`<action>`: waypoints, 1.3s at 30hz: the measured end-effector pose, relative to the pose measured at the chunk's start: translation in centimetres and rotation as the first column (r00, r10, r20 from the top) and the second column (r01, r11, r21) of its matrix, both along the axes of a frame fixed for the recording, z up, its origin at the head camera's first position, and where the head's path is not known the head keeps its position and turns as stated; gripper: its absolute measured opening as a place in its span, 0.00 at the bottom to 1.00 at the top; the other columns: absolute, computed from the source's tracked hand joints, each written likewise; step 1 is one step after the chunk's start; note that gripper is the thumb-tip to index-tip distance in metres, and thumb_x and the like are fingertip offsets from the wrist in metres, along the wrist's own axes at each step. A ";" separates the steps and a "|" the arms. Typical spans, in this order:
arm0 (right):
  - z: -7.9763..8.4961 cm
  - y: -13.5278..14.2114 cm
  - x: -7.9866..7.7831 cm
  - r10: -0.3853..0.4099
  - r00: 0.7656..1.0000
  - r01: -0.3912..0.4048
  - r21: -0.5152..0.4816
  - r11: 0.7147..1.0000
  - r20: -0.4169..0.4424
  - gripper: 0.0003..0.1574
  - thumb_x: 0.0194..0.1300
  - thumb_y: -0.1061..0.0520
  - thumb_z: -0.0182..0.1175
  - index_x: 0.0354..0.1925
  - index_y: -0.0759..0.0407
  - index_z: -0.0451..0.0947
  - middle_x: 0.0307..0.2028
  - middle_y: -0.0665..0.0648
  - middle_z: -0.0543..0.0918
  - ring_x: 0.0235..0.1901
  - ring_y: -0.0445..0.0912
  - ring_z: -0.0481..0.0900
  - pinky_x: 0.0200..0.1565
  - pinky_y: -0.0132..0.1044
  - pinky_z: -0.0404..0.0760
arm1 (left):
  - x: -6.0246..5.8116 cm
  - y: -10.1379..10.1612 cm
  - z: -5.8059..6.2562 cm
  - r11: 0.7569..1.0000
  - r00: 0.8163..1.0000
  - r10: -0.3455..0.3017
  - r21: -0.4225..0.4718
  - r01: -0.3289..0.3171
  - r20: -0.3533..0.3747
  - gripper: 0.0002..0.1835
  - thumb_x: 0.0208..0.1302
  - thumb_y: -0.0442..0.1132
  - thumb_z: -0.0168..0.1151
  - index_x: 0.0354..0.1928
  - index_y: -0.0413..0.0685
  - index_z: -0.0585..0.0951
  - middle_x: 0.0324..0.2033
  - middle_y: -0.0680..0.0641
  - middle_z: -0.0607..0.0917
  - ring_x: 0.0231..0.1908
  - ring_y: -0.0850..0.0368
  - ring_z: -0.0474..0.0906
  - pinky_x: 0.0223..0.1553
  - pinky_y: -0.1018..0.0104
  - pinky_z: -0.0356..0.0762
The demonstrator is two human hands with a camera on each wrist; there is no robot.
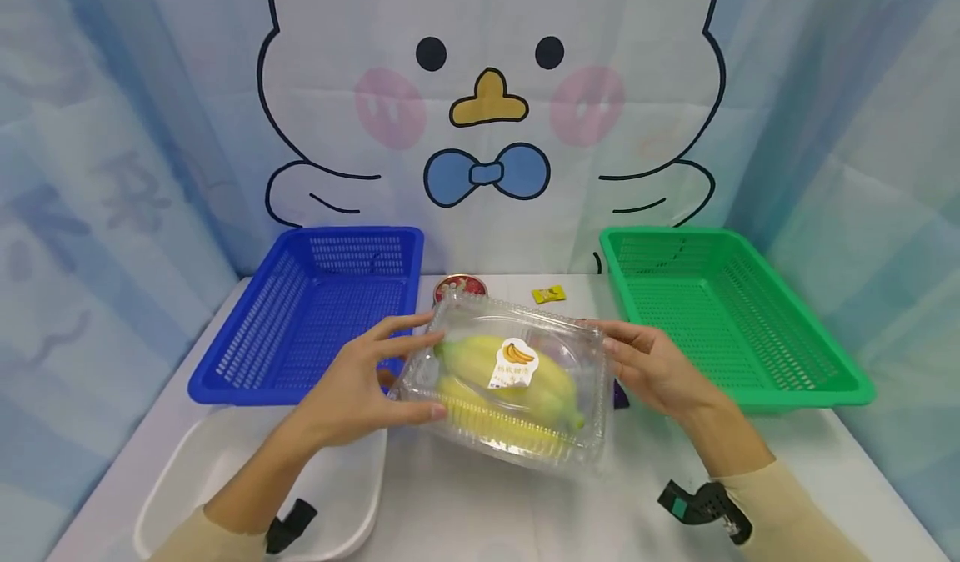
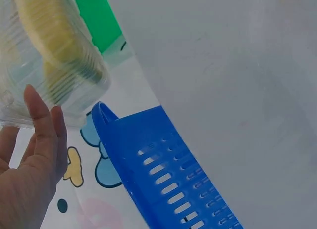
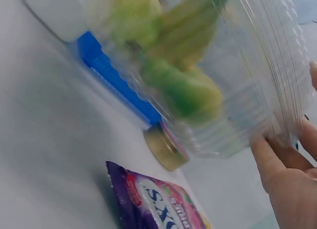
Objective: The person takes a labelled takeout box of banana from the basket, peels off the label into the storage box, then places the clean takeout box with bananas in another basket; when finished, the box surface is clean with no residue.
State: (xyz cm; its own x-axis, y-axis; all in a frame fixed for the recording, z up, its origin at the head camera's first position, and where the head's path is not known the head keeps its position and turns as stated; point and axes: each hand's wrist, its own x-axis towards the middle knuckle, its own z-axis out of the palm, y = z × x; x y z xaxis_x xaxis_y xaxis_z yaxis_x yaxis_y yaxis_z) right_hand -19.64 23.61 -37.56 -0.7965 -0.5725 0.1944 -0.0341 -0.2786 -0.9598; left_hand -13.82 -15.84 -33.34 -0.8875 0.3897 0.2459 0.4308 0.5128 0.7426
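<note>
A clear plastic clamshell box (image 1: 596, 395) is held up between both hands over the white table, tilted in the head view. Inside lie yellow-green bananas (image 1: 487, 358), and a white sticker (image 1: 517, 362) with a banana picture is on the lid. My left hand (image 1: 356, 387) grips the box's left side, its thumb over the front. With its fingers at the right edge, my right hand (image 1: 660, 370) pinches the rim. Green ends of the fruit (image 3: 183, 93) show through the plastic in the right wrist view.
A blue basket (image 1: 300, 397) stands at the left and a green basket (image 1: 795, 397) at the right. Nearest me on the left is a white tub (image 1: 371, 504). Behind the box are a round tin (image 1: 461, 283) and a yellow packet (image 1: 549, 294). A purple packet (image 3: 158, 204) lies below it.
</note>
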 end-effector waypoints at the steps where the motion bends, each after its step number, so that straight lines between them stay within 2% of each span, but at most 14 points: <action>1: -0.2 -0.1 0.2 -0.012 1.000 0.012 0.026 1.000 -0.007 0.24 0.81 0.65 0.45 0.68 0.59 0.75 0.66 0.51 0.77 0.63 0.41 0.78 0.62 0.33 0.78 | 0.1 0.0 -0.1 1.000 1.000 0.006 -0.007 -0.006 0.001 0.41 0.48 0.55 0.83 0.67 0.61 0.80 0.73 0.59 0.69 0.65 0.48 0.72 0.44 0.70 0.84; 6: -0.5 -0.4 1.4 -0.048 0.996 0.063 0.213 0.975 -0.078 0.30 0.85 0.56 0.41 0.80 0.56 0.57 0.78 0.55 0.58 0.71 0.37 0.67 0.67 0.31 0.71 | 0.4 0.0 -0.4 1.000 0.999 0.029 -0.007 -0.029 -0.019 0.41 0.47 0.57 0.83 0.66 0.61 0.81 0.72 0.59 0.70 0.63 0.50 0.74 0.44 0.69 0.84; 8: -0.4 -0.5 1.8 -0.050 0.991 0.084 0.280 0.956 -0.127 0.32 0.86 0.54 0.39 0.82 0.53 0.51 0.80 0.57 0.53 0.71 0.37 0.66 0.65 0.32 0.74 | 0.6 0.0 -0.4 0.999 0.999 0.032 -0.002 -0.033 -0.040 0.41 0.47 0.57 0.83 0.66 0.61 0.81 0.71 0.59 0.70 0.61 0.51 0.75 0.43 0.68 0.85; 12: -0.2 -0.8 2.7 -0.109 0.970 0.184 0.366 0.912 -0.216 0.33 0.85 0.54 0.41 0.82 0.47 0.51 0.73 0.65 0.64 0.53 0.43 0.82 0.49 0.38 0.85 | 0.9 -0.1 -0.6 0.999 0.995 0.038 -0.007 -0.039 -0.092 0.40 0.46 0.57 0.84 0.65 0.62 0.82 0.70 0.58 0.71 0.59 0.51 0.76 0.41 0.66 0.85; 14: -0.2 -1.1 3.2 -0.144 0.961 0.226 0.373 0.900 -0.234 0.34 0.84 0.56 0.43 0.82 0.48 0.50 0.71 0.67 0.65 0.47 0.45 0.83 0.44 0.41 0.87 | 1.0 -0.2 -0.7 0.999 0.993 0.047 -0.010 -0.048 -0.106 0.39 0.46 0.57 0.84 0.63 0.63 0.82 0.70 0.58 0.72 0.59 0.51 0.76 0.41 0.66 0.85; 16: -0.2 -1.4 3.8 -0.160 0.959 0.240 0.365 0.899 -0.236 0.37 0.83 0.58 0.47 0.82 0.50 0.48 0.70 0.69 0.63 0.47 0.46 0.84 0.45 0.40 0.86 | 1.2 -0.2 -0.7 0.998 0.993 0.059 -0.025 -0.062 -0.106 0.38 0.46 0.59 0.84 0.62 0.64 0.82 0.69 0.57 0.71 0.57 0.52 0.76 0.40 0.67 0.85; 18: -0.2 -1.6 4.4 -0.149 0.965 0.219 0.358 0.908 -0.214 0.42 0.80 0.59 0.52 0.83 0.50 0.45 0.75 0.68 0.55 0.52 0.47 0.81 0.49 0.40 0.86 | 1.3 -0.2 -0.8 0.997 0.994 0.063 -0.046 -0.068 -0.091 0.37 0.46 0.61 0.83 0.61 0.66 0.82 0.69 0.56 0.71 0.54 0.52 0.77 0.40 0.67 0.85; 23: -0.1 -1.7 5.5 -0.068 0.985 0.120 0.351 0.929 -0.157 0.62 0.70 0.56 0.67 0.83 0.44 0.34 0.64 0.76 0.65 0.51 0.52 0.79 0.47 0.43 0.86 | 1.6 0.0 -0.9 0.990 0.998 0.054 -0.130 -0.056 -0.023 0.38 0.47 0.66 0.80 0.61 0.67 0.79 0.68 0.52 0.70 0.49 0.53 0.77 0.40 0.69 0.83; 25: -0.3 -1.7 5.7 -0.044 0.984 0.102 0.343 0.934 -0.173 0.68 0.67 0.56 0.71 0.83 0.41 0.31 0.65 0.76 0.62 0.53 0.57 0.77 0.47 0.46 0.86 | 1.6 0.1 -0.8 0.987 0.999 0.040 -0.156 -0.039 0.003 0.39 0.48 0.67 0.78 0.62 0.66 0.78 0.68 0.51 0.69 0.50 0.53 0.77 0.40 0.68 0.83; 28: -0.7 -1.5 5.8 -0.002 0.981 0.069 0.341 0.938 -0.192 0.72 0.65 0.57 0.72 0.82 0.38 0.29 0.72 0.72 0.51 0.57 0.61 0.74 0.49 0.48 0.86 | 1.6 0.2 -0.8 0.985 0.999 0.008 -0.175 -0.001 0.042 0.41 0.47 0.66 0.79 0.63 0.66 0.76 0.67 0.52 0.69 0.49 0.53 0.77 0.39 0.66 0.83; 30: -1.1 -1.3 5.8 0.046 0.977 0.029 0.343 0.939 -0.208 0.74 0.63 0.54 0.74 0.83 0.38 0.28 0.76 0.69 0.43 0.58 0.60 0.73 0.50 0.47 0.86 | 1.6 0.1 -0.9 0.984 0.996 -0.019 -0.176 0.034 0.090 0.41 0.48 0.65 0.79 0.64 0.65 0.75 0.66 0.52 0.69 0.49 0.54 0.76 0.40 0.65 0.83; 32: -1.6 -0.9 5.8 0.095 0.974 -0.017 0.352 0.936 -0.206 0.75 0.61 0.50 0.76 0.83 0.39 0.29 0.76 0.68 0.41 0.59 0.57 0.72 0.52 0.46 0.85 | 1.7 -0.1 -0.9 0.982 0.989 -0.048 -0.175 0.072 0.136 0.41 0.49 0.64 0.79 0.65 0.64 0.75 0.67 0.51 0.68 0.48 0.54 0.77 0.39 0.66 0.84; 35: -2.2 -0.5 5.5 0.152 0.962 -0.065 0.346 0.936 -0.229 0.79 0.57 0.46 0.78 0.83 0.42 0.30 0.79 0.64 0.31 0.61 0.54 0.70 0.54 0.45 0.84 | 1.8 -0.2 -1.0 0.976 0.980 -0.092 -0.178 0.124 0.179 0.40 0.52 0.63 0.78 0.65 0.62 0.75 0.68 0.49 0.66 0.48 0.54 0.78 0.39 0.68 0.84; 39: -2.7 0.0 5.0 0.181 0.956 -0.097 0.336 0.937 -0.229 0.80 0.55 0.52 0.80 0.83 0.42 0.30 0.80 0.61 0.26 0.63 0.53 0.70 0.54 0.44 0.83 | 1.8 -0.3 -1.0 0.968 0.973 -0.134 -0.184 0.169 0.189 0.39 0.54 0.63 0.77 0.65 0.60 0.74 0.69 0.47 0.66 0.48 0.54 0.79 0.38 0.71 0.84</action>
State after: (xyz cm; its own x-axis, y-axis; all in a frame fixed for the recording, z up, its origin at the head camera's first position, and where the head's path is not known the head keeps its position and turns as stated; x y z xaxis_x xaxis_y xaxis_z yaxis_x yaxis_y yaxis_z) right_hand -14.66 23.56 -40.23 -0.6524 -0.7390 0.1678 -0.2698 0.0195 -0.9627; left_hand -12.00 -16.10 -34.29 -0.8362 0.5483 -0.0026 0.3882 0.5954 0.7034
